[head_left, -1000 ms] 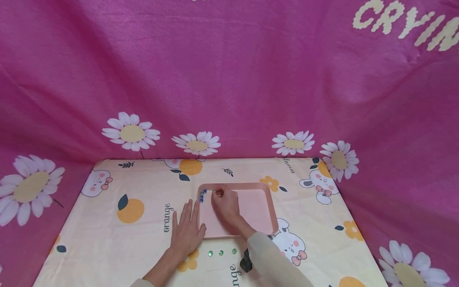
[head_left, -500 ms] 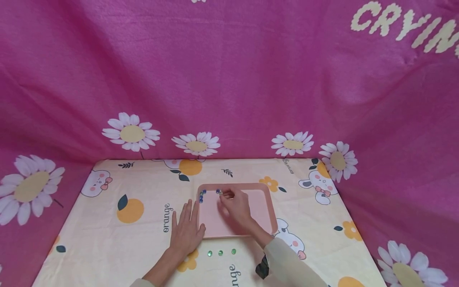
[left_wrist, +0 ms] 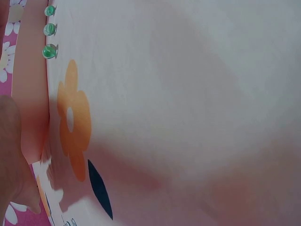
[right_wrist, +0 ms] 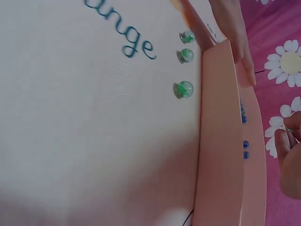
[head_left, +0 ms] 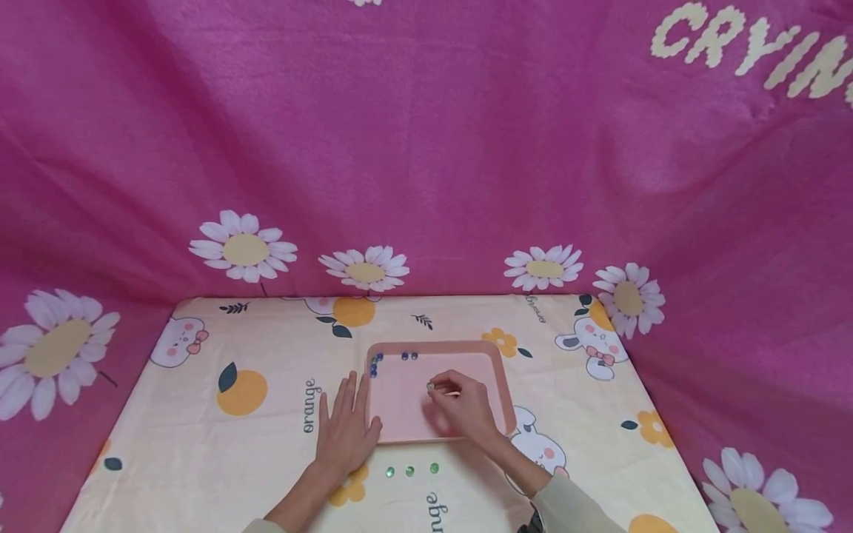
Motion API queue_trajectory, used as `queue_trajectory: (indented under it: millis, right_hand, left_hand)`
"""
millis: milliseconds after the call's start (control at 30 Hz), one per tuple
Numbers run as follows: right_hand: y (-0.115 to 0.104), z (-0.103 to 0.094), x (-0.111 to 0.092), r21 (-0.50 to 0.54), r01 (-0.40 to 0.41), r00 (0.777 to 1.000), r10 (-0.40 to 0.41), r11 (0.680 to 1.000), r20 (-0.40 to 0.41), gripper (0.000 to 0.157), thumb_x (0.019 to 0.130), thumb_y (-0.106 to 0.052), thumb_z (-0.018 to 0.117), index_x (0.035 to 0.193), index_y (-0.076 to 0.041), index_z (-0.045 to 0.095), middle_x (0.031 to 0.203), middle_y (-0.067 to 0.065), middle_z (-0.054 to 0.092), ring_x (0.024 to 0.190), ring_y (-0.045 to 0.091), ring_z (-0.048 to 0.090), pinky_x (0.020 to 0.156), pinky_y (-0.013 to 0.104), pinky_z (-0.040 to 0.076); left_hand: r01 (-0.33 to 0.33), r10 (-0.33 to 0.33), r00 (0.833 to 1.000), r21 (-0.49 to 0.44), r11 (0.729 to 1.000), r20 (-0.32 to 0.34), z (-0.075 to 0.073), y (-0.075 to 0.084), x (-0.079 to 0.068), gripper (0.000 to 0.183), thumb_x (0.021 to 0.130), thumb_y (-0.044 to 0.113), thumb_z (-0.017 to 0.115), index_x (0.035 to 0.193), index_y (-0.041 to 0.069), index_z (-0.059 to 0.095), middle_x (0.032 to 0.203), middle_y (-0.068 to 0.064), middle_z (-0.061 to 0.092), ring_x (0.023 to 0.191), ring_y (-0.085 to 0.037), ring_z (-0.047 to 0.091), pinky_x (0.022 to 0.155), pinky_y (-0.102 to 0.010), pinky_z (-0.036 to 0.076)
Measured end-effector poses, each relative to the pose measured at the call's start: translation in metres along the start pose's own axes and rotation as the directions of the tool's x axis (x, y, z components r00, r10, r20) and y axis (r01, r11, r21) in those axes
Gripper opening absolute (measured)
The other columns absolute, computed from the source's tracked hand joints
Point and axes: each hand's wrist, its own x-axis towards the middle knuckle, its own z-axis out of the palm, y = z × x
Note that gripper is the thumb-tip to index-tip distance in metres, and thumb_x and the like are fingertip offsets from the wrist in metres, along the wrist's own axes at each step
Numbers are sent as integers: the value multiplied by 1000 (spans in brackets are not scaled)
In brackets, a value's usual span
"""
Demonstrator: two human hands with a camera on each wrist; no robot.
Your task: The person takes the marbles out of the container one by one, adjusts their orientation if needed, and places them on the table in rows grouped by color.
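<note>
My right hand (head_left: 469, 411) is over the pink tray (head_left: 466, 370), pinching a small greenish marble (head_left: 430, 386) between thumb and fingertips. In the right wrist view, that marble is mostly hidden by the fingers. Two blue marbles (head_left: 409, 356) lie side by side near the tray's back wall. A cluster of several marbles (head_left: 375, 365), mostly blue, sits in the back left corner. Flat on the cloth, fingers straight, my left hand (head_left: 348, 433) rests along the tray's left edge. Three clear marbles with green swirls (right_wrist: 186, 89) stand in a row on the cloth before the tray.
A cream cloth (head_left: 253, 459) printed with oranges, flowers and rabbits covers the table. Behind and at both sides hangs a magenta curtain (head_left: 426, 148) with daisies. The tray has a low raised rim all round.
My right hand has drawn back from the tray's rear wall toward the front right, carrying the greenish marble. Two blue marbles are now uncovered there. The left hand stays put.
</note>
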Motion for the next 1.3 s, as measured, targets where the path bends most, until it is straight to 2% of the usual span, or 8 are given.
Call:
queue_trajectory:
  millis: [267, 533, 700, 867, 1067, 1300]
  right_hand:
    - [7, -16, -26, 26, -46, 999, 46, 999, 25, 11, 89, -8, 73, 99, -9, 76, 89, -4, 72, 82, 13, 66, 75, 21, 57]
    - [19, -21, -53, 110, -95, 995, 93, 989, 24, 10, 85, -4, 75, 94, -9, 74, 87, -1, 73, 78, 13, 69, 72, 24, 58]
    - [23, -23, -67, 82, -66, 998, 68, 994, -17, 12, 83, 0, 76, 90, -9, 75, 85, 0, 73, 74, 9, 67, 68, 24, 58]
    - [30, -25, -77, 51, -57, 998, 58, 997, -20, 16, 80, 3, 78, 89, -10, 75, 82, -1, 73, 73, 8, 66, 68, 24, 58]
    - [41, -29, -89, 44, -137, 990, 136, 990, 22, 14, 80, 1, 77, 92, -7, 74, 82, 0, 71, 74, 9, 64, 68, 22, 57]
    - [48, -26, -99, 13, -232, 970, 231, 973, 75, 13, 82, -7, 77, 93, -13, 73, 81, -5, 67, 73, 12, 61, 65, 22, 54]
  left_hand:
    - [14, -14, 1000, -2, 1000, 12, -1, 1, 0, 80, 96, 42, 55, 159, 7, 22, 164, -16, 18, 150, -33, 15, 119, -60, 2]
    - [23, -23, 999, -1, 1000, 22, -1, 2, 0, 81, 96, 43, 56, 160, 8, 21, 165, -15, 16, 150, -33, 14, 119, -60, 1]
    - [23, -23, 1000, 7, 1000, 20, -2, 2, 0, 81, 95, 43, 56, 160, 8, 21, 165, -15, 16, 150, -33, 14, 119, -60, 1]
    - [19, -19, 1000, 8, 1000, 7, -1, 2, 0, 81, 96, 42, 56, 160, 8, 21, 164, -15, 17, 150, -33, 15, 119, -60, 2]
    - [19, -20, 1000, 7, 1000, 10, 0, 1, -1, 80, 95, 42, 56, 159, 8, 22, 164, -16, 18, 150, -33, 15, 119, -60, 3]
    - [8, -8, 1000, 6, 1000, -6, 1, 0, -1, 81, 95, 42, 57, 159, 8, 21, 164, -16, 18, 150, -33, 15, 119, -60, 4]
